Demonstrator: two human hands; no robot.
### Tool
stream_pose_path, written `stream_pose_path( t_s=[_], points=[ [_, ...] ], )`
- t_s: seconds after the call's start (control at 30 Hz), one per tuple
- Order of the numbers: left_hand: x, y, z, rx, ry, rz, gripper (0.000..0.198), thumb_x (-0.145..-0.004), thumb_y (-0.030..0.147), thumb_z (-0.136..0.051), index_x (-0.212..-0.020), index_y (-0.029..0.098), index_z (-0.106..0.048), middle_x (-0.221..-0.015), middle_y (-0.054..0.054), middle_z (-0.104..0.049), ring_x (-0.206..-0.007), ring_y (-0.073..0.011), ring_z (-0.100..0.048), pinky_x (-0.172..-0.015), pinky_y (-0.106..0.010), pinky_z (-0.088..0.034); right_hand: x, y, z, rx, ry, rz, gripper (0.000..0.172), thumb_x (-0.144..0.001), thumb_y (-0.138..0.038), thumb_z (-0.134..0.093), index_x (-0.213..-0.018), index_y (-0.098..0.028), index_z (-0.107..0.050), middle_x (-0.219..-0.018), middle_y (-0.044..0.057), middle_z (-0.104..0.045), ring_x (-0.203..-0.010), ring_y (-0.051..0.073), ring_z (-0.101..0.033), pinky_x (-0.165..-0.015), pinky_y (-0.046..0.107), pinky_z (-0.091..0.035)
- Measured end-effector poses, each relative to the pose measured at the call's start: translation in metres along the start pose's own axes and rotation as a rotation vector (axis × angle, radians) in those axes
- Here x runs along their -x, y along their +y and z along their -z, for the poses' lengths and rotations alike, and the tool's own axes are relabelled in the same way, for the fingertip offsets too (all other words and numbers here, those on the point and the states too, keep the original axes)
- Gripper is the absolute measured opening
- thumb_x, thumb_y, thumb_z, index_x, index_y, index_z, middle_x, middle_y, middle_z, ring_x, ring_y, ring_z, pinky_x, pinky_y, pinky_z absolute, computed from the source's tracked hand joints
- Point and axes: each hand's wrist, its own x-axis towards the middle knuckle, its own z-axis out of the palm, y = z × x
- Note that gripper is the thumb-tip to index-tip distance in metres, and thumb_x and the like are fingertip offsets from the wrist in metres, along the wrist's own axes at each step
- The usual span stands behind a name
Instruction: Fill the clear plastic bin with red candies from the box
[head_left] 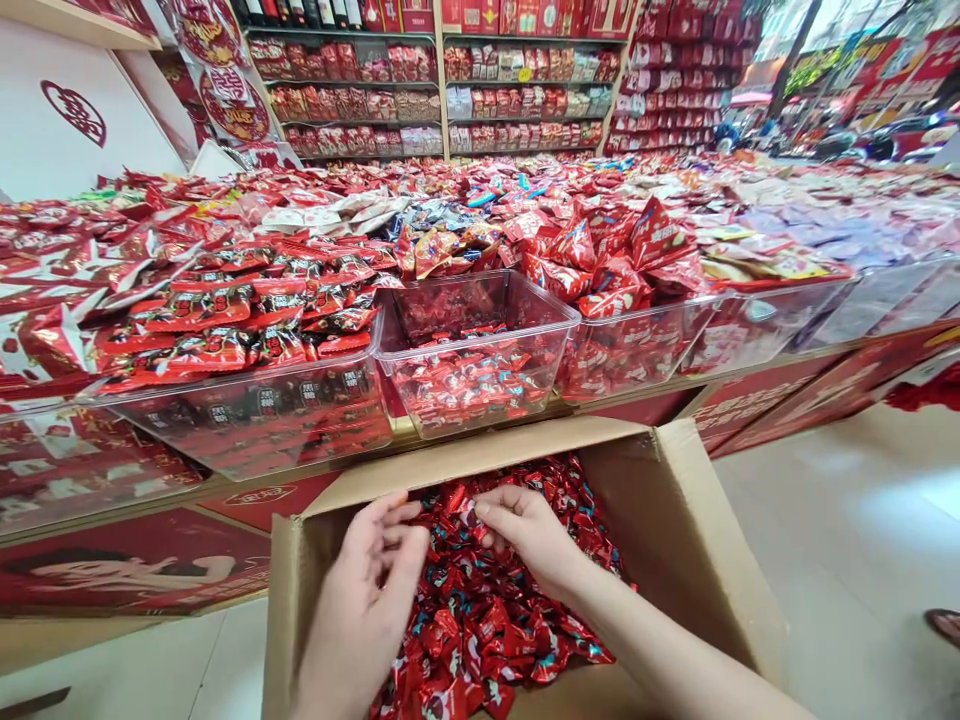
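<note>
Both my hands reach into an open cardboard box (pixel 675 520) full of small red-wrapped candies (pixel 495 630). My left hand (pixel 371 590) lies on the pile at the box's left side, its fingers curled round some candies. My right hand (pixel 525 530) rests on the pile near the middle, fingers bent and pinching a wrapped candy. Just beyond the box stands a clear plastic bin (pixel 480 350), partly filled with the same red candies.
A long display counter carries more clear bins (pixel 255 410) heaped with red snack packets (pixel 225 320). Shelves of red goods (pixel 450 90) line the back wall. Pale floor (pixel 862 540) lies to the right, with a shoe tip (pixel 945 625) at the edge.
</note>
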Motion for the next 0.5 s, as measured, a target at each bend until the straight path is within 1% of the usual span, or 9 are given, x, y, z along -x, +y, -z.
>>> stream_pose_path(
  t_s=[0.03, 0.07, 0.13, 0.17, 0.23, 0.3, 0.37, 0.43, 0.5],
  points=[
    [0.001, 0.005, -0.008, 0.096, -0.083, 0.109, 0.036, -0.078, 0.034, -0.049, -0.112, 0.022, -0.043, -0.102, -0.005, -0.06, -0.083, -0.0138, -0.06, -0.07, -0.027, -0.051, 0.007, -0.004, -0.003, -0.025, -0.019, 0.029, 0.028, -0.066, -0.039, -0.061, -0.076, -0.012, -0.059, -0.056, -0.002, -0.053, -0.047, 0.006, -0.046, -0.047, 0.018, -0.036],
    [0.001, 0.009, -0.014, 0.163, -0.166, 0.185, 0.038, -0.077, 0.036, -0.051, -0.111, 0.022, -0.043, -0.1, -0.005, -0.061, -0.083, -0.0141, -0.06, -0.069, -0.027, -0.051, 0.013, -0.006, -0.005, -0.037, -0.041, 0.059, 0.028, -0.066, -0.039, -0.062, -0.074, -0.013, -0.059, -0.056, -0.002, -0.054, -0.048, 0.005, -0.047, -0.048, 0.018, -0.037],
    [0.002, 0.017, -0.023, 0.238, -0.302, 0.261, 0.035, -0.073, 0.037, -0.056, -0.103, 0.02, -0.051, -0.093, -0.003, -0.063, -0.082, -0.0146, -0.059, -0.072, -0.026, -0.049, 0.024, -0.007, -0.009, -0.031, -0.073, 0.109, 0.026, -0.067, -0.039, -0.061, -0.073, -0.014, -0.06, -0.057, -0.001, -0.055, -0.048, 0.006, -0.047, -0.049, 0.019, -0.039],
    [0.002, 0.02, -0.025, 0.264, -0.344, 0.273, 0.032, -0.071, 0.037, -0.058, -0.098, 0.02, -0.056, -0.088, -0.002, -0.064, -0.081, -0.0146, -0.059, -0.073, -0.026, -0.048, 0.029, -0.006, -0.011, -0.002, -0.071, 0.139, 0.025, -0.068, -0.039, -0.06, -0.073, -0.015, -0.06, -0.059, -0.001, -0.057, -0.049, 0.007, -0.048, -0.049, 0.02, -0.04],
    [0.002, 0.024, -0.024, 0.328, -0.362, 0.282, 0.026, -0.068, 0.036, -0.061, -0.087, 0.019, -0.062, -0.081, -0.001, -0.066, -0.079, -0.0146, -0.059, -0.074, -0.025, -0.047, 0.036, -0.005, -0.011, 0.145, -0.038, 0.257, 0.02, -0.072, -0.036, -0.056, -0.073, -0.017, -0.061, -0.062, 0.001, -0.059, -0.052, 0.008, -0.051, -0.051, 0.021, -0.041],
    [0.001, 0.024, -0.019, 0.4, -0.367, 0.312, 0.023, -0.064, 0.035, -0.065, -0.08, 0.018, -0.065, -0.076, -0.001, -0.066, -0.076, -0.0153, -0.059, -0.072, -0.025, -0.047, 0.04, -0.008, -0.009, 0.359, -0.019, 0.477, 0.015, -0.076, -0.029, -0.052, -0.074, -0.019, -0.062, -0.064, 0.001, -0.061, -0.056, 0.009, -0.053, -0.054, 0.021, -0.043],
    [-0.002, 0.023, -0.013, 0.463, -0.352, 0.362, 0.025, -0.061, 0.036, -0.067, -0.079, 0.018, -0.066, -0.072, -0.001, -0.066, -0.069, -0.0146, -0.059, -0.067, -0.025, -0.048, 0.043, -0.015, -0.006, 0.54, -0.041, 0.73, 0.014, -0.077, -0.024, -0.05, -0.084, -0.02, -0.061, -0.07, 0.003, -0.062, -0.063, 0.01, -0.055, -0.059, 0.021, -0.046],
    [-0.006, 0.022, -0.008, 0.501, -0.342, 0.407, 0.027, -0.059, 0.036, -0.069, -0.08, 0.019, -0.066, -0.069, -0.001, -0.066, -0.06, -0.0119, -0.057, -0.058, -0.023, -0.048, 0.045, -0.026, -0.003, 0.686, -0.078, 0.934, 0.025, -0.075, -0.024, -0.053, -0.1, -0.02, -0.056, -0.087, 0.007, -0.062, -0.077, 0.013, -0.057, -0.066, 0.022, -0.048],
    [-0.008, 0.024, -0.005, 0.522, -0.307, 0.44, 0.03, -0.058, 0.037, -0.069, -0.082, 0.02, -0.064, -0.068, 0.0, -0.065, -0.055, -0.01, -0.055, -0.051, -0.021, -0.045, 0.045, -0.037, -0.002, 0.852, -0.098, 1.088, 0.039, -0.074, -0.024, -0.056, -0.112, -0.021, -0.049, -0.099, 0.01, -0.06, -0.087, 0.014, -0.057, -0.071, 0.023, -0.048]
  ],
)
